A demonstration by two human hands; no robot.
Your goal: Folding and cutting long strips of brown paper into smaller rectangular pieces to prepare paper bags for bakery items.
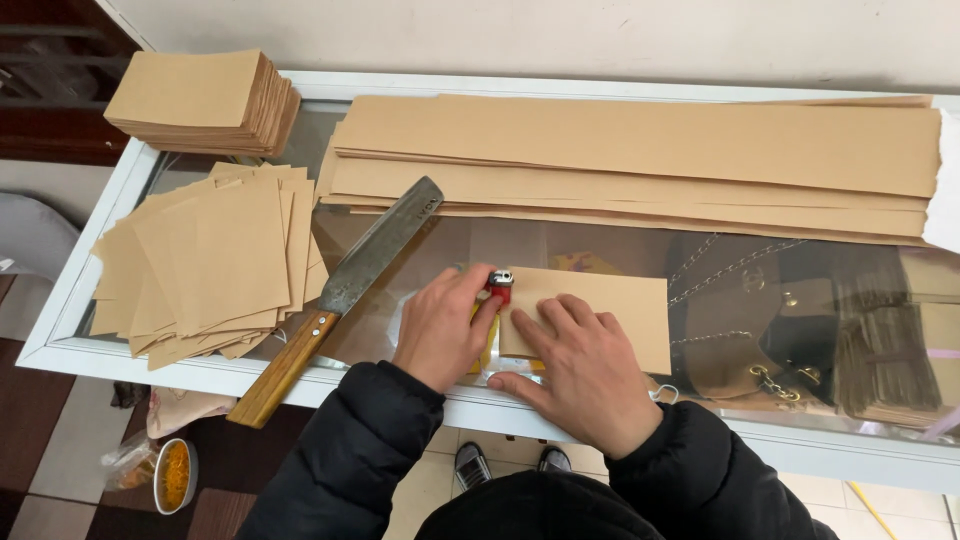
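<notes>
Head view: a glass counter (400, 245) with a white frame stands over tiled floor (45, 510). At six o'clock, the right hand (585, 375) lies spread flat on a brown paper sheet (625, 305); the left hand (445, 325) pinches a red lighter (499, 284) at its edge. A cleaver (345, 290) lies at nine o'clock.

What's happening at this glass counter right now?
A person in a black jacket presses the right hand flat on a brown paper strip lying on the glass counter. The left hand holds a red lighter at the strip's left end. A big knife lies to the left, beside loose cut paper squares. Long paper sheets and a neat stack sit behind.
</notes>
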